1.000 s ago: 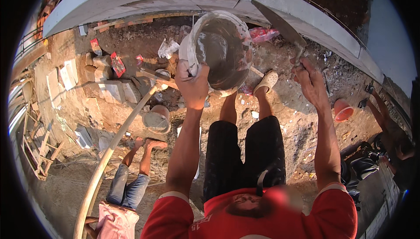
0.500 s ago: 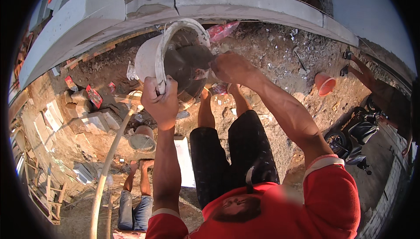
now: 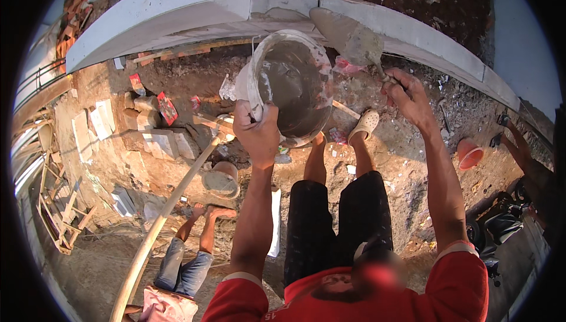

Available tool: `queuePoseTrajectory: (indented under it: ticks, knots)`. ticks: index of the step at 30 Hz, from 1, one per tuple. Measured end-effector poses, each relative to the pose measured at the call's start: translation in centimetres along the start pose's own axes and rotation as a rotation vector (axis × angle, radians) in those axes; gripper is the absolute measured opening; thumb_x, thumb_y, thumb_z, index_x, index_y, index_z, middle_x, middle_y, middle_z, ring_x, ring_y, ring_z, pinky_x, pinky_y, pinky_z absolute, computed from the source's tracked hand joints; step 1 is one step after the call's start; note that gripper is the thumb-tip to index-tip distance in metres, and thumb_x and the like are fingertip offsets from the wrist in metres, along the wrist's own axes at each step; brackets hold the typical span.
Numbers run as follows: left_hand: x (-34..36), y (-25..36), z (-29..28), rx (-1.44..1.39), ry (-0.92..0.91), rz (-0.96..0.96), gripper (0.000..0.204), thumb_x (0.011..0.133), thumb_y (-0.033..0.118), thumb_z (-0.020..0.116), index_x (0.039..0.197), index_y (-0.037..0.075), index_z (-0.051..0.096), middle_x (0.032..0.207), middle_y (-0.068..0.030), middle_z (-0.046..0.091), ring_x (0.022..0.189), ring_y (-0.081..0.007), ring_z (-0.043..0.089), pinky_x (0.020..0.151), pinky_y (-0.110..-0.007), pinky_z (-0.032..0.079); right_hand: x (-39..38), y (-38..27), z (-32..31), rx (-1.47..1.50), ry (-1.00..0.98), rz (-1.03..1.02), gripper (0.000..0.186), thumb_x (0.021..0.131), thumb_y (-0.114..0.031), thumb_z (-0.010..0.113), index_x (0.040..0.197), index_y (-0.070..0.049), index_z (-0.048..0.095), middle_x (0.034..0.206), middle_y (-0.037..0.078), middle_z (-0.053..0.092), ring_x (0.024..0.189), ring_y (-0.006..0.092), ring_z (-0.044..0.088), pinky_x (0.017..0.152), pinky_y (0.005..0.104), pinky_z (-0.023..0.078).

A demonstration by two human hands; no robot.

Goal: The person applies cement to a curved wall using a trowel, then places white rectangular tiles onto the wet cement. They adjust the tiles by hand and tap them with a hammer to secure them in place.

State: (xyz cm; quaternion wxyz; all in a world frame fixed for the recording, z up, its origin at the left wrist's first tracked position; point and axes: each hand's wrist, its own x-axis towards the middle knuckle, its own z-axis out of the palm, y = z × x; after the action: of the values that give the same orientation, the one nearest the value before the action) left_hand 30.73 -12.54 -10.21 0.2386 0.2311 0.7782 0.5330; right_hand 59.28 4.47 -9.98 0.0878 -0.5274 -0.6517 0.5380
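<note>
Site: bare dirt ground (image 3: pixel 407 124), littered with rubble, in low sunlight; pale block wall (image 3: pixel 407 33) ran along the far side; a reddish bucket (image 3: pixel 470 154) sat tipped to the right, a wooden pole (image 3: pixel 168 219) slanted at left. Left hand (image 3: pixel 257 130) closed on the rim of a white bucket (image 3: pixel 244 83) of wet mortar (image 3: pixel 292 92), held above the ground. Right hand (image 3: pixel 408 98) curled round the trowel (image 3: pixel 351 33) handle. Half a second earlier: blade inside bucket; now out, mortar-coated, overlapping the wall in view, contact unclear.
</note>
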Motion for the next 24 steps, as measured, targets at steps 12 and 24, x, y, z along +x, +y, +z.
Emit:
queuePoseTrajectory:
  ticks: [12, 24]
  knots:
    - [0.6, -1.1, -2.0, -0.006, 0.034, -0.046, 0.018, 0.082, -0.002, 0.071, 0.08, 0.005, 0.055, 0.073, 0.006, 0.051, 0.069, -0.0033, 0.042, 0.062, -0.023, 0.038, 4.2, 7.4, 4.0, -0.74, 0.449, -0.419, 0.047, 0.083, -0.003, 0.076, 0.127, -0.003, 0.059, 0.117, 0.02, 0.057, 0.105, 0.0435, 0.057, 0.089, 0.0527, 0.049]
    - [0.4, -1.2, -0.7, -0.093, 0.04, -0.074, 0.017, 0.083, -0.003, 0.069, 0.08, 0.004, 0.054, 0.072, 0.0062, 0.049, 0.068, -0.003, 0.04, 0.061, -0.022, 0.036, 1.8, 3.0, 4.7, -0.673, 0.503, -0.295, 0.044, 0.086, -0.008, 0.077, 0.126, -0.003, 0.059, 0.115, 0.022, 0.057, 0.1, 0.0453, 0.062, 0.082, 0.0541, 0.053]
